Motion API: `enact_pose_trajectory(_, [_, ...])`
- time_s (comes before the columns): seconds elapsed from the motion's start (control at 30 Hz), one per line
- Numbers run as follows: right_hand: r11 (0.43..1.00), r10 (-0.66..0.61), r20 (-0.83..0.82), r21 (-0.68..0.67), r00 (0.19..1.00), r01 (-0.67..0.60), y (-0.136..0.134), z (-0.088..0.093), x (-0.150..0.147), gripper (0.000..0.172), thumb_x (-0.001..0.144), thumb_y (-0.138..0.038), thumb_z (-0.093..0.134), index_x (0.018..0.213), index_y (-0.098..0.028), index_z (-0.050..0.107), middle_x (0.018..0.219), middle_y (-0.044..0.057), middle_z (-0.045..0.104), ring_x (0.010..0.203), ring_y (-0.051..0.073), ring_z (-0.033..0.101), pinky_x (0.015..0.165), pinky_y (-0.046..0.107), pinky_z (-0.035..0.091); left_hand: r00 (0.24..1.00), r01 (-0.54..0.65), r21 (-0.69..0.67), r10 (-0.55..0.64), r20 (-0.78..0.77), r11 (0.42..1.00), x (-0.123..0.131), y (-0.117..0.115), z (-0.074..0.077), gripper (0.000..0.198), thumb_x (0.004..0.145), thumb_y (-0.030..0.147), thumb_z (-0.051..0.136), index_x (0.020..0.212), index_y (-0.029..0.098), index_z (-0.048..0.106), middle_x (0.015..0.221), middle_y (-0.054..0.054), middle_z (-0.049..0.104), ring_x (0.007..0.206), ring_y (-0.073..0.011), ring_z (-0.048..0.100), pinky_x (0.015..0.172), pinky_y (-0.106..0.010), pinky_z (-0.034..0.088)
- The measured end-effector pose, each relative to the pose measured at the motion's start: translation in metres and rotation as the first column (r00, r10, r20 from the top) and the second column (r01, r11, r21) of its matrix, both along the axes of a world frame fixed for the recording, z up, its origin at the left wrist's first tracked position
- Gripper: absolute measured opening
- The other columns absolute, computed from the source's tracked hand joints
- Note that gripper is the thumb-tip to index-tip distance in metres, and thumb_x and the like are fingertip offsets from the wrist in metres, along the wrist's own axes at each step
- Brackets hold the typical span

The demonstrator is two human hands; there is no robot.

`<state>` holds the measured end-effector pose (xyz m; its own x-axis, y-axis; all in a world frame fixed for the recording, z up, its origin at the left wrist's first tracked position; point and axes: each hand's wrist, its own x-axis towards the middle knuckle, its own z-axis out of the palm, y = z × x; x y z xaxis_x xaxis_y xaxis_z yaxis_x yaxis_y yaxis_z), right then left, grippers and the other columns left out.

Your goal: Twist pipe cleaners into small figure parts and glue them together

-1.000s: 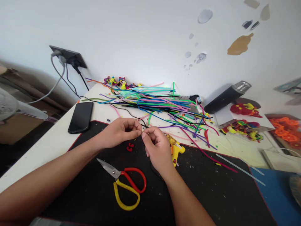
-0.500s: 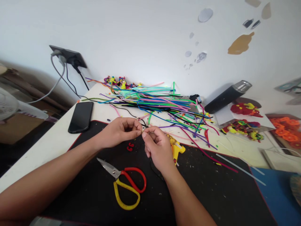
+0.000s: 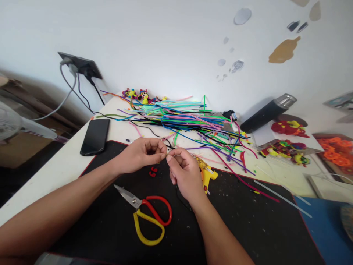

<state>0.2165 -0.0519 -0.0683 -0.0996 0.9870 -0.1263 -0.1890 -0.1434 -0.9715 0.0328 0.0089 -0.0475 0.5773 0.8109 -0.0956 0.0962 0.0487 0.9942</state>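
Note:
Above the black mat [image 3: 234,228], my left hand [image 3: 143,154] and my right hand [image 3: 183,167] meet fingertip to fingertip. Both are closed in a pinch; whatever sits between the fingers is too small to make out. Two small curled red pieces [image 3: 153,172] lie on the mat just below my left fingers. A yellow glue gun [image 3: 209,176] rests beside my right hand, partly covered by it. Nearer to me lie scissors [image 3: 135,201] with one red and one yellow handle, their blades closed and pointing up-left.
Many colourful pipe cleaners [image 3: 190,119] are heaped along the wall, with small figures [image 3: 143,96] behind. A phone [image 3: 95,137] lies at left. At right are a tilted dark flask [image 3: 266,114], more fuzzy figures [image 3: 286,151], clear glue sticks [image 3: 282,198] and orange pieces [image 3: 335,151].
The view shifts very slightly. Both hands keep the same pinch in the same place, and the things on the table stay where they were.

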Motion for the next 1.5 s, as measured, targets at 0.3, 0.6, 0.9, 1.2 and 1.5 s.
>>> enact_pose_trajectory(0.3, [1.000, 0.022, -0.027, 0.003, 0.999, -0.022, 0.000, -0.003, 0.000, 0.020, 0.095, -0.039, 0.072, 0.092, -0.022, 0.063, 0.054, -0.012, 0.049, 0.036, 0.007, 0.040, 0.037, 0.019, 0.030, 1.000, 0.005, -0.008, -0.005, -0.022, 1.000, -0.002, 0.002, 0.003, 0.021, 0.085, 0.032, 0.078, 0.083, 0.015, 0.065, 0.064, 0.005, 0.055, 0.058, -0.0076, 0.042, 0.055, -0.020, 0.032])
enact_pose_trajectory(0.6, [0.999, 0.027, -0.013, 0.018, 1.000, -0.026, 0.000, -0.001, 0.000, 0.019, 0.094, -0.038, 0.071, 0.089, -0.022, 0.062, 0.053, -0.012, 0.049, 0.036, 0.007, 0.040, 0.037, 0.019, 0.028, 0.998, 0.017, -0.017, -0.018, -0.068, 1.000, -0.005, 0.003, 0.003, 0.022, 0.081, 0.033, 0.080, 0.083, 0.016, 0.067, 0.064, 0.005, 0.054, 0.058, -0.0086, 0.043, 0.056, -0.021, 0.034])
enact_pose_trajectory(0.9, [1.000, 0.008, -0.030, -0.007, 1.000, -0.008, -0.001, 0.006, -0.001, 0.022, 0.090, -0.039, 0.073, 0.084, -0.023, 0.059, 0.049, -0.013, 0.045, 0.033, 0.007, 0.038, 0.036, 0.019, 0.027, 0.999, 0.009, -0.012, -0.009, -0.034, 1.000, -0.001, -0.001, 0.001, 0.023, 0.082, 0.033, 0.081, 0.084, 0.016, 0.066, 0.065, 0.005, 0.056, 0.060, -0.0089, 0.045, 0.058, -0.021, 0.037])
enact_pose_trajectory(1.2, [1.000, 0.003, -0.027, -0.021, 1.000, -0.004, 0.001, 0.006, -0.001, 0.021, 0.088, -0.039, 0.071, 0.083, -0.023, 0.059, 0.048, -0.013, 0.045, 0.032, 0.006, 0.038, 0.035, 0.018, 0.025, 1.000, 0.016, -0.080, -0.016, -0.006, 0.997, -0.001, 0.002, -0.005, 0.026, 0.082, 0.036, 0.083, 0.083, 0.016, 0.068, 0.066, 0.004, 0.057, 0.060, -0.0090, 0.045, 0.058, -0.021, 0.037])
enact_pose_trajectory(1.5, [1.000, -0.005, -0.005, -0.013, 1.000, 0.005, 0.000, 0.008, -0.002, 0.022, 0.087, -0.039, 0.071, 0.080, -0.023, 0.058, 0.047, -0.013, 0.044, 0.033, 0.007, 0.038, 0.036, 0.019, 0.024, 0.999, 0.015, -0.129, -0.018, -0.029, 0.992, -0.001, 0.003, -0.003, 0.030, 0.078, 0.040, 0.085, 0.081, 0.015, 0.068, 0.065, 0.003, 0.058, 0.059, -0.0091, 0.044, 0.057, -0.020, 0.035])
